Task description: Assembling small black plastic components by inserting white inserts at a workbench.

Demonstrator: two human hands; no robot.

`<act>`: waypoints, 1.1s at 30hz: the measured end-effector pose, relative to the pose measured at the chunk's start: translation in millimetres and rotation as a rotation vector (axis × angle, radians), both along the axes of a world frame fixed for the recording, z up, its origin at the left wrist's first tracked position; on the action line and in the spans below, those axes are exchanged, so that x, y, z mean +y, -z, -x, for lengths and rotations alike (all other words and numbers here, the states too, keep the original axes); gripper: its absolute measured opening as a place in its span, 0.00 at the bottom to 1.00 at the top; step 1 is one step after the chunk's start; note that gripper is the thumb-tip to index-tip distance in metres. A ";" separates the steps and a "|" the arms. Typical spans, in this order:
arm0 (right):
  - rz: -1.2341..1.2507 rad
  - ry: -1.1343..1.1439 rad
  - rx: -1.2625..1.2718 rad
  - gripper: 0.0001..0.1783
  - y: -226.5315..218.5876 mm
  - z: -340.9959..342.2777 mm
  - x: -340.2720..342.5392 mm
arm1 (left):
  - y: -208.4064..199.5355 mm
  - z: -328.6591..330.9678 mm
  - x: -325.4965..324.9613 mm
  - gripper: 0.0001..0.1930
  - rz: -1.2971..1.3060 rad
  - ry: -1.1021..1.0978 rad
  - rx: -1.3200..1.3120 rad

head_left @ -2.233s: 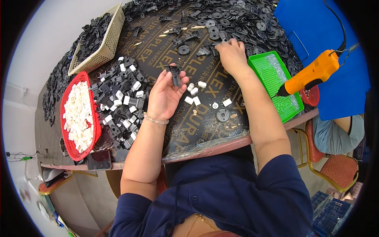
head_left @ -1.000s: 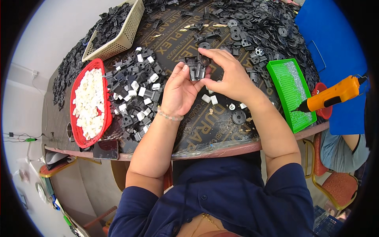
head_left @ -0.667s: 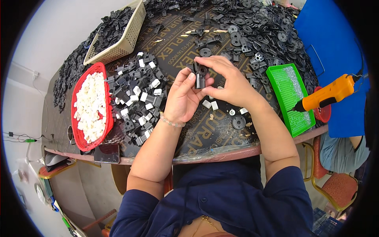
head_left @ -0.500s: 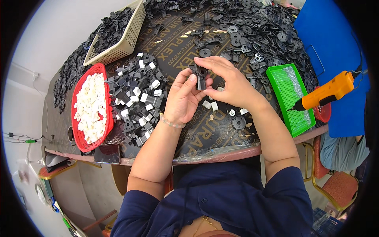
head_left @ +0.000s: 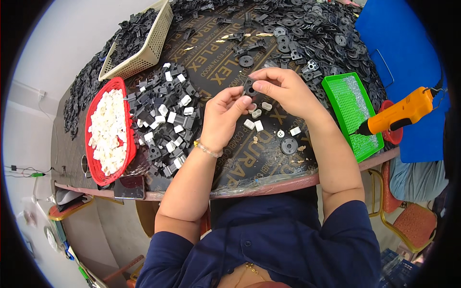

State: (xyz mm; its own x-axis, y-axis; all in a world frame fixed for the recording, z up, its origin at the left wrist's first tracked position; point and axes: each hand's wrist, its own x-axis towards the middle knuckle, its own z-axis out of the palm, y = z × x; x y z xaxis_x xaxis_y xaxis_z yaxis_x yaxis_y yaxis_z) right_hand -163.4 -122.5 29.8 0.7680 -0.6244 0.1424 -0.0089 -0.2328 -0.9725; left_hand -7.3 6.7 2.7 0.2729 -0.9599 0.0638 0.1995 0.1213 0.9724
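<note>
A small black plastic part [head_left: 249, 87] with a round hole is held up over the table between my two hands. The fingertips of my left hand [head_left: 224, 114] close on its lower left side. My right hand [head_left: 278, 90] pinches its upper right edge between thumb and fingers. Part of the piece is hidden behind the fingers. Just below, several white plastic blocks [head_left: 259, 126] lie loose on the dark table. A black disc [head_left: 289, 146] with a centre hole rests nearer the front edge, beside a small white round piece [head_left: 280, 134].
Left of my hands spreads a heap of black parts [head_left: 187, 121], some white-capped. Beyond it stand a red basket [head_left: 131, 144] of white pieces and a cream crate [head_left: 153, 53]. On the right, an orange electric screwdriver [head_left: 401, 111] extends over a green tray [head_left: 336, 103] with small metal pieces.
The black part has been turned, so its holed face shows instead of its downward-pointing tube. My right hand's fingers have drawn in to pinch its edge.
</note>
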 end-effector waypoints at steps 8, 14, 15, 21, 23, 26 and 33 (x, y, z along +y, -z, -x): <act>0.004 0.010 0.084 0.11 -4.4 -4.6 6.8 | -4.0 -2.5 1.1 0.15 -0.040 -0.067 -0.151; 0.100 0.087 0.208 0.14 -4.4 0.6 3.3 | 1.2 -7.5 -4.7 0.10 -0.110 -0.031 0.123; 0.241 0.133 0.401 0.15 -4.5 3.2 2.7 | 1.3 -8.4 -5.2 0.08 -0.076 -0.055 0.321; 0.516 -0.020 0.491 0.12 25.7 -4.4 -9.1 | 16.1 -23.2 -9.2 0.13 0.020 -0.032 0.567; 0.511 0.124 0.217 0.09 19.4 -6.8 -3.4 | 9.0 -19.6 -8.0 0.16 0.023 -0.068 0.552; 0.099 0.094 0.090 0.08 10.7 -10.0 5.4 | -0.9 -14.3 -6.4 0.20 0.047 -0.110 0.529; -0.407 0.031 -0.184 0.13 10.0 -22.6 25.2 | 5.0 -12.6 -9.1 0.21 0.113 -0.188 0.412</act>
State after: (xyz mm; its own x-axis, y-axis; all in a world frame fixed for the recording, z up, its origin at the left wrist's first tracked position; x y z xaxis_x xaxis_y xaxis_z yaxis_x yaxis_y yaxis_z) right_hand -140.8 -97.3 19.8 0.7327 -0.6804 0.0124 0.1717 0.1672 -0.9709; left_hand 5.3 -2.3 -2.3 0.4664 -0.8844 0.0146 0.5306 0.2929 0.7954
